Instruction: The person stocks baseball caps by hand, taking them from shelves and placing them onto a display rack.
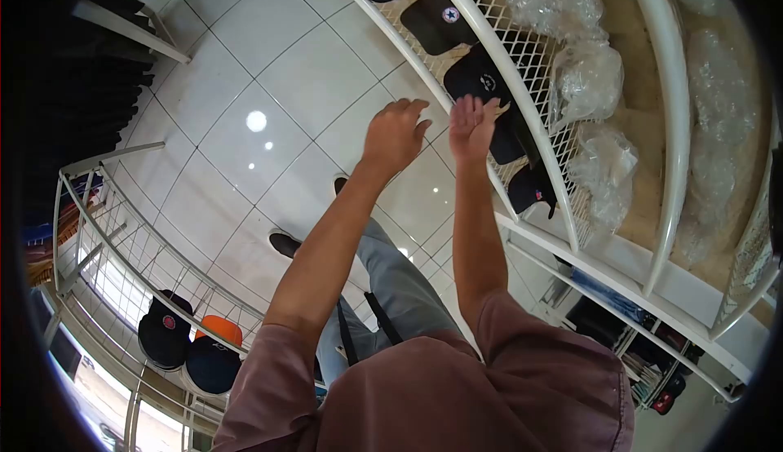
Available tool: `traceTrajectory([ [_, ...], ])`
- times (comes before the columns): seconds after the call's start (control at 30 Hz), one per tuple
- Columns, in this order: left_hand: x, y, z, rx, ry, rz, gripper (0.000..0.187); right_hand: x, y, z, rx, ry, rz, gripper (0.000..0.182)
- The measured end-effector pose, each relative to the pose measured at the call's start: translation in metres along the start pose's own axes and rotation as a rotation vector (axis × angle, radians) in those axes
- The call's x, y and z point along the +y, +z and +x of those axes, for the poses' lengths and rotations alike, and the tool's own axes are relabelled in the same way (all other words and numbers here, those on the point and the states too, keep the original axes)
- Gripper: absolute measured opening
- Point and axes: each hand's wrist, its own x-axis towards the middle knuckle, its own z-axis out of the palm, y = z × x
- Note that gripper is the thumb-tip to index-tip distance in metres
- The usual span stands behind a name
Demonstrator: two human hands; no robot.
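Note:
My left hand (397,135) hangs over the tiled floor, its fingers loosely bent and its thumb apart, with nothing in it. Close by on the right, my right hand (473,128) is raised at the edge of the white rack with its palm turned toward me and its fingers extended; no held thing shows in it. Beside and partly behind that hand is a black cap (481,77) with a pale emblem. Farther up the same shelf lies a dark cap (438,21) with a round star badge. A black cap (532,191) with a small red mark sits lower down.
Clear plastic bags (595,85) lie on the upper rack shelf. At lower left, a curved wire rack (155,236) holds a black cap (165,330) and a navy and orange cap (216,354). Dark garments (90,93) hang at far left. White tiles (269,52) cover the floor.

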Motion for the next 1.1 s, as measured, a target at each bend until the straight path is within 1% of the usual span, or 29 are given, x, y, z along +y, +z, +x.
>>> traceTrajectory([
  [0.07, 0.013, 0.014, 0.012, -0.028, -0.012, -0.001, 0.026, -0.016, 0.0, 0.022, 0.097, -0.014, 0.236, 0.081],
  [0.1, 0.018, 0.019, 0.017, -0.045, -0.016, -0.007, 0.026, -0.021, -0.004, 0.033, 0.106, -0.016, 0.242, 0.081],
  [0.17, 0.025, 0.027, 0.021, -0.054, -0.009, -0.014, 0.027, -0.025, -0.01, 0.052, 0.138, 0.004, 0.322, 0.075],
  [0.2, 0.028, 0.03, 0.021, -0.053, -0.008, -0.031, 0.027, -0.026, -0.014, 0.06, 0.13, 0.007, 0.358, 0.064],
  [0.23, 0.029, 0.031, 0.019, -0.05, -0.007, -0.046, 0.027, -0.026, -0.018, 0.066, 0.132, 0.009, 0.362, 0.064],
  [0.27, 0.03, 0.03, 0.018, -0.052, -0.007, -0.042, 0.027, -0.026, -0.022, 0.07, 0.112, 0.009, 0.362, 0.058],
  [0.3, 0.031, 0.029, 0.015, -0.07, -0.024, -0.048, 0.028, -0.025, -0.022, 0.07, 0.091, 0.009, 0.362, 0.052],
  [0.43, 0.026, 0.021, 0.002, -0.1, -0.071, -0.082, 0.029, -0.02, -0.027, 0.049, 0.092, 0.033, 0.383, 0.046],
  [0.57, 0.012, -0.004, -0.02, -0.034, -0.12, -0.132, 0.035, 0.006, -0.05, 0.006, 0.036, 0.092, 0.321, 0.039],
  [0.63, 0.006, -0.026, -0.032, 0.062, -0.226, -0.2, 0.043, 0.019, -0.06, -0.023, -0.08, 0.068, 0.149, 0.032],
  [0.67, -0.003, -0.037, -0.039, 0.087, -0.252, -0.196, 0.05, 0.024, -0.062, -0.041, -0.089, 0.079, 0.147, 0.032],
  [0.7, -0.011, -0.049, -0.045, 0.103, -0.26, -0.189, 0.05, 0.03, -0.063, -0.059, -0.146, 0.11, 0.065, 0.03],
  [0.73, -0.018, -0.061, -0.052, 0.179, -0.274, -0.162, 0.049, 0.036, -0.063, -0.077, -0.205, 0.143, -0.017, 0.029],
  [0.77, -0.025, -0.074, -0.059, 0.258, -0.288, -0.134, 0.049, 0.042, -0.063, -0.095, -0.222, 0.158, -0.02, 0.029],
  [0.8, -0.028, -0.092, -0.066, 0.236, -0.359, -0.171, 0.055, 0.049, -0.063, -0.113, -0.242, 0.168, -0.122, 0.029],
  [0.83, -0.032, -0.108, -0.073, 0.261, -0.375, -0.16, 0.055, 0.055, -0.061, -0.128, -0.265, 0.179, -0.225, 0.03],
  [0.87, -0.037, -0.124, -0.08, 0.312, -0.339, -0.129, 0.058, 0.061, -0.058, -0.141, -0.288, 0.202, -0.23, 0.03],
  [0.93, -0.052, -0.153, -0.096, 0.37, -0.282, -0.073, 0.067, 0.069, -0.043, -0.166, -0.433, 0.3, -0.401, 0.035],
  [0.97, -0.059, -0.168, -0.106, 0.384, -0.288, -0.07, 0.068, 0.075, -0.034, -0.176, -0.453, 0.35, -0.474, 0.039],
  [1.03, -0.076, -0.195, -0.132, 0.375, -0.322, -0.112, 0.068, 0.088, -0.006, -0.192, -0.568, 0.412, -0.614, 0.043],
  [1.07, -0.083, -0.212, -0.145, 0.3, -0.482, -0.403, 0.054, 0.097, 0.011, -0.197, -0.63, 0.445, -0.64, 0.045],
  [1.1, -0.089, -0.229, -0.161, 0.323, -0.491, -0.38, 0.054, 0.106, 0.03, -0.204, -0.658, 0.462, -0.632, 0.045],
])
